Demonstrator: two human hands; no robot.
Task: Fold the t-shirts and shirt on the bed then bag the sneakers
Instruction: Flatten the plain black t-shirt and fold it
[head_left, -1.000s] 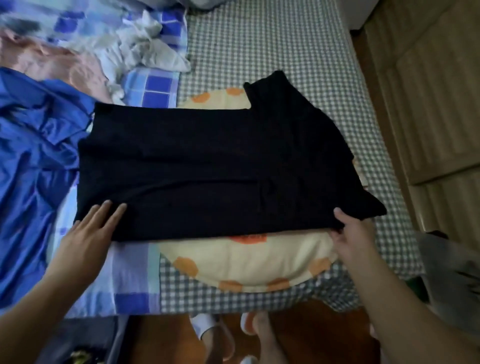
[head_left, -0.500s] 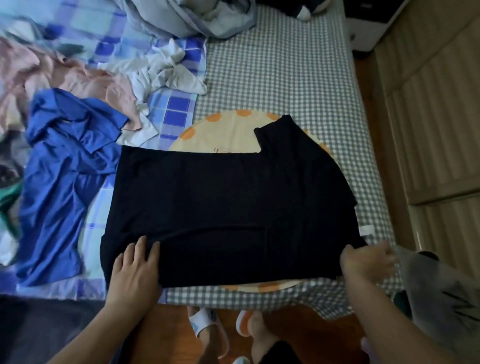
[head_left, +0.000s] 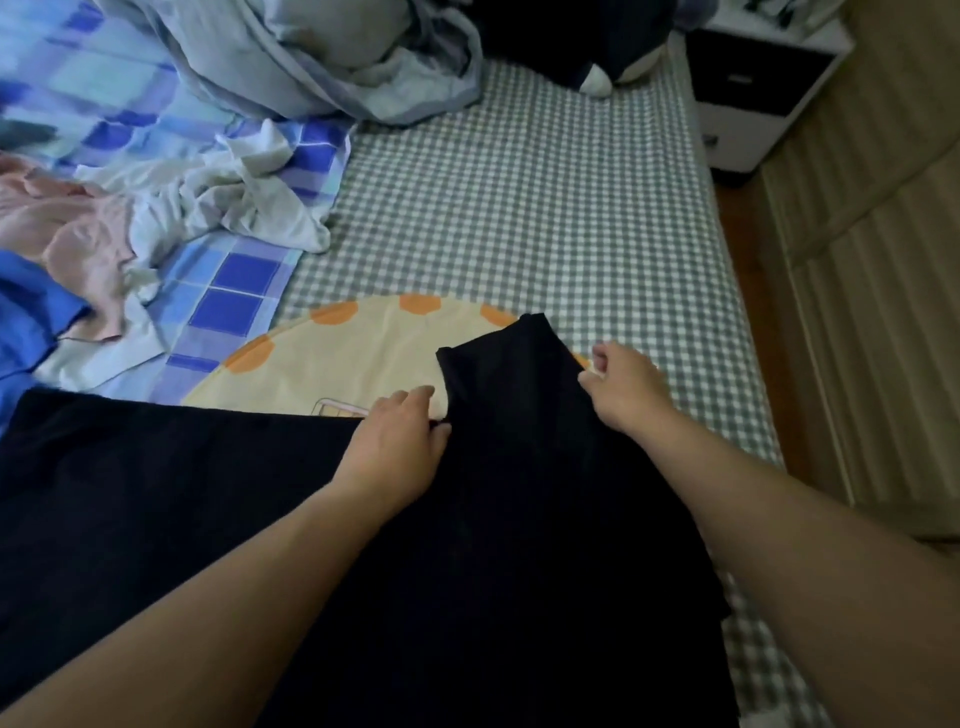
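black t-shirt flat on bed — sleeve far-right | left hand grips sleeve's left edge | right hand pinches its right edge — fingers curled

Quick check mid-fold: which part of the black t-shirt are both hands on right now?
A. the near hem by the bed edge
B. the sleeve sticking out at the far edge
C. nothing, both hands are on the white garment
B: the left hand and right hand sit at either side of the sleeve of the black t-shirt.
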